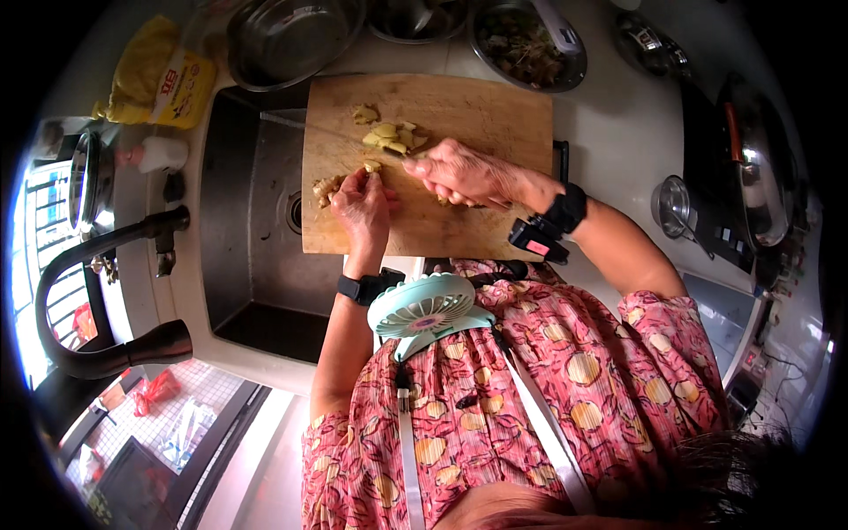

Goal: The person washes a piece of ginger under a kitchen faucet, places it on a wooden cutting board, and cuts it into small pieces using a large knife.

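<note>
My left hand [363,211] pinches a small cut piece of ginger [372,166] over a wooden cutting board [464,106]. Beside its knuckles lies a knobby, unpeeled ginger root [326,191]. My right hand [457,171] is closed around what looks like a knife [393,153]; only a short dark part shows past the fingers, and the rest is hard to make out. Just beyond that part sits a small heap of yellow ginger slices [391,137]. Another ginger piece [365,114] rests farther up the board. Something small and yellowish lies partly hidden under my right hand.
The board overlaps a steel sink [265,265], with a dark faucet [99,248] at left. Metal bowls [295,40] line the back; one bowl [527,50] holds food scraps. A yellow package [162,79] stands back left. At right are a strainer [672,205] and a pan [762,179].
</note>
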Demonstrator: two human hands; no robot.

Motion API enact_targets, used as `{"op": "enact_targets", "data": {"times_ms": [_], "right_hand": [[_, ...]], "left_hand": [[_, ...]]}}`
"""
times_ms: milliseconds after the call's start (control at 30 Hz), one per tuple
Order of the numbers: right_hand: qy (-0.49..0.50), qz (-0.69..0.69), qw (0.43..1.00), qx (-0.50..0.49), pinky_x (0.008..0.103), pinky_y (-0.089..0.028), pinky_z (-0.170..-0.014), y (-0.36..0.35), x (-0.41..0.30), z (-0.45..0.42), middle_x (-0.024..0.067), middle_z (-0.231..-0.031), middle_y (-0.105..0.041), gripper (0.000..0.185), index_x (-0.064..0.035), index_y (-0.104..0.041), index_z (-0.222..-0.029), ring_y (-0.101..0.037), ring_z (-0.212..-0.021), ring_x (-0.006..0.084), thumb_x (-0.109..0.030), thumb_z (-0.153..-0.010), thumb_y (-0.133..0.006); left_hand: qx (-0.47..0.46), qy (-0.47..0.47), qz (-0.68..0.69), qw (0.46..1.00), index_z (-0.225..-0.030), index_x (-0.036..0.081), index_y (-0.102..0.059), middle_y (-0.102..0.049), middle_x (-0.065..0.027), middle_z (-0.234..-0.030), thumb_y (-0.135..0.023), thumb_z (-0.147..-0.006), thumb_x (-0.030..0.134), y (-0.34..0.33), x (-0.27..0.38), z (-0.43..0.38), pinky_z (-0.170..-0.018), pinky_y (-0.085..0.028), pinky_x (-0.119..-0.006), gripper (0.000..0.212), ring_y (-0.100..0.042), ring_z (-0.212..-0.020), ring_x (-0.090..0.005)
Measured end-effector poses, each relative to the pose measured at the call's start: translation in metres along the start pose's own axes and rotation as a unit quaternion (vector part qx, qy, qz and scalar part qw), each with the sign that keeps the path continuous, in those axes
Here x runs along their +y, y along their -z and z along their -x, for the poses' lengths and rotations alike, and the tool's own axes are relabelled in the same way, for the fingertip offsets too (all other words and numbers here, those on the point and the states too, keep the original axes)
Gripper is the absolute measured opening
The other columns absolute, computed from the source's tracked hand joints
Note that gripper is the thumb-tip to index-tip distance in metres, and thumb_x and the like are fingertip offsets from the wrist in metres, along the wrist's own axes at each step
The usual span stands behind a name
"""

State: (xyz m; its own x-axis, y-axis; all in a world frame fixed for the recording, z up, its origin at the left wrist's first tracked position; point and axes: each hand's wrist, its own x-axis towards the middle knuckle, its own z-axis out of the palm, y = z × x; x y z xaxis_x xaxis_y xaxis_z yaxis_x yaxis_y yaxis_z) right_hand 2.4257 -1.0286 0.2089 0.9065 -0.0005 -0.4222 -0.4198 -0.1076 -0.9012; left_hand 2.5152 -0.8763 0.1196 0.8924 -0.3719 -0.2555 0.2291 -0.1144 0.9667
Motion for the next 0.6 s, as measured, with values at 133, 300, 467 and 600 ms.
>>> {"op": "enact_targets", "data": {"times_ms": [133,300,467,600], "right_hand": [[0.061,0.138,0.989,-0.005,0.0296,-0.037,-0.05,-0.006,0.01,0.021,0.0075,-0.053,-0.042,0.052,0.0029,-0.047,-0.064,-0.042,-0.052,0.0123,-0.041,-0.092,-0.043],[0.074,0.214,0.974,0.002,0.0355,-0.039,-0.056,-0.009,0.023,0.03,0.0204,-0.059,-0.043,0.053,0.0096,-0.05,-0.073,-0.043,-0.056,0.0223,-0.04,-0.091,-0.044],[0.059,0.227,0.972,0.005,0.0416,-0.039,-0.058,-0.009,0.018,0.034,0.027,-0.065,-0.05,0.048,0.0052,-0.051,-0.076,-0.049,-0.059,0.0364,-0.04,-0.09,-0.04],[0.079,0.23,0.97,0.007,0.0395,-0.04,-0.059,-0.011,0.033,0.027,0.0244,-0.065,-0.05,0.051,0.0065,-0.053,-0.078,-0.051,-0.062,0.03,-0.041,-0.09,-0.041]], "left_hand": [[-0.023,0.001,0.049,0.999,-0.087,-0.004,-0.058,-0.059,-0.0062,-0.068,-0.053,-0.085,0.006,0.0,0.007,0.004,-0.046,-0.05,-0.023,0.012,-0.056,-0.054,-0.0106],[-0.018,-0.028,0.104,0.994,-0.084,-0.004,-0.058,-0.06,-0.007,-0.07,-0.055,-0.081,0.003,0.002,0.01,0.007,-0.045,-0.05,-0.024,0.008,-0.059,-0.057,-0.0129],[-0.003,-0.066,0.073,0.995,-0.08,-0.003,-0.057,-0.06,-0.0064,-0.07,-0.057,-0.08,0.003,-0.001,0.019,0.011,-0.045,-0.05,-0.024,0.006,-0.059,-0.057,-0.0136],[0.001,-0.088,0.113,0.99,-0.079,-0.002,-0.056,-0.059,-0.0056,-0.071,-0.058,-0.08,0.004,-0.002,0.014,0.01,-0.045,-0.049,-0.024,0.007,-0.058,-0.057,-0.0129]]}}
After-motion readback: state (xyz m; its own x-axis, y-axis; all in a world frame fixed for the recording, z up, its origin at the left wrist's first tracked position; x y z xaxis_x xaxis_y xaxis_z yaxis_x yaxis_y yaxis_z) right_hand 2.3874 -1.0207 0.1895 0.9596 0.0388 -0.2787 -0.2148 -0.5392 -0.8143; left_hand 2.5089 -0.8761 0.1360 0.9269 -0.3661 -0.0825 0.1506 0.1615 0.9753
